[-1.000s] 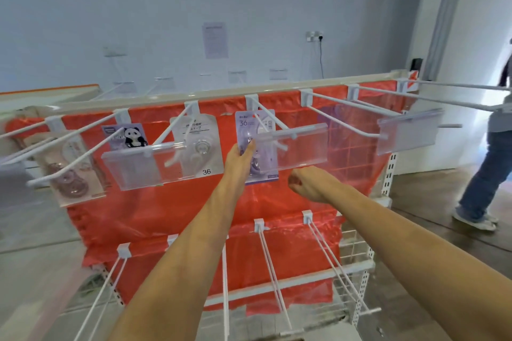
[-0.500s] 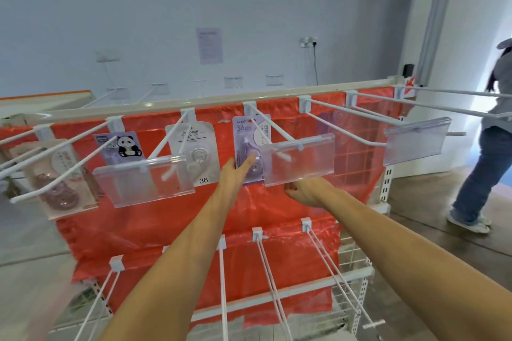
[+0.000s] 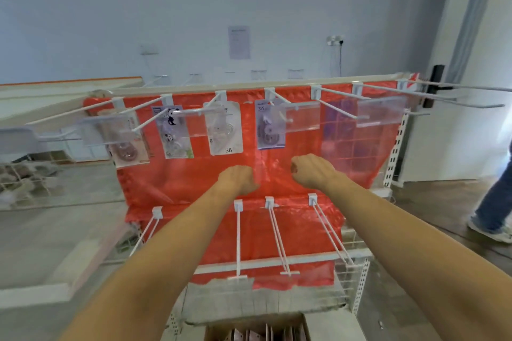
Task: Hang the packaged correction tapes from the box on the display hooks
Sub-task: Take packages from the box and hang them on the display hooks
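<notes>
Purple correction tape pack (image 3: pixel 269 128) marked "36" hangs on hook (image 3: pixel 280 107); hands apart.

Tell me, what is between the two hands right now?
Nothing solid: between the left hand and right hand, the head view shows only the red plastic sheet behind them.

Open gap between upper hooks (image 3: pixel 342 105) and lower hooks (image 3: pixel 278 238); clear label holders (image 3: pixel 300 117) fronting the upper row
</notes>
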### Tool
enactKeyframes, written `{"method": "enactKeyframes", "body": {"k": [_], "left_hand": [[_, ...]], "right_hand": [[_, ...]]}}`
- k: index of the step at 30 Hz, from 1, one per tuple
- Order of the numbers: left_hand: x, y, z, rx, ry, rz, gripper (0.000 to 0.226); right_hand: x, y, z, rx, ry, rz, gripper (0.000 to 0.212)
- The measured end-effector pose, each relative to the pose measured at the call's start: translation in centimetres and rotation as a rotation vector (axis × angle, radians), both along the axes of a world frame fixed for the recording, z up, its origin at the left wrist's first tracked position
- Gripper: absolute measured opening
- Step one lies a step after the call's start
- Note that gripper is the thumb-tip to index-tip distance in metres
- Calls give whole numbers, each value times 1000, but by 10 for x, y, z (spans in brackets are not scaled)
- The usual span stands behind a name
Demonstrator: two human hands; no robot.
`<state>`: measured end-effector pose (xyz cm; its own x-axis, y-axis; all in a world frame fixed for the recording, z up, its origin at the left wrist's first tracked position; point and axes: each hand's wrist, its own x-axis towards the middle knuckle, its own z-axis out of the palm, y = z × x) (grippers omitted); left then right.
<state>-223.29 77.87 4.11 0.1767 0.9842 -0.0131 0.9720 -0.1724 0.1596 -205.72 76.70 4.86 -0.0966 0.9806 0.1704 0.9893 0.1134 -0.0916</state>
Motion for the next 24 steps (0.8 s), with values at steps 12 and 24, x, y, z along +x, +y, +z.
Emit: {"method": "enactKeyframes", "body": {"k": [12, 24], "left_hand": [[5, -124, -18, 338, 12, -29, 36], [26, -203, -155, 104, 40, -141, 27]], "right_hand": [[-14, -106, -15, 77, 61, 39, 32], [24, -187, -147, -122, 122, -43, 29]]}}
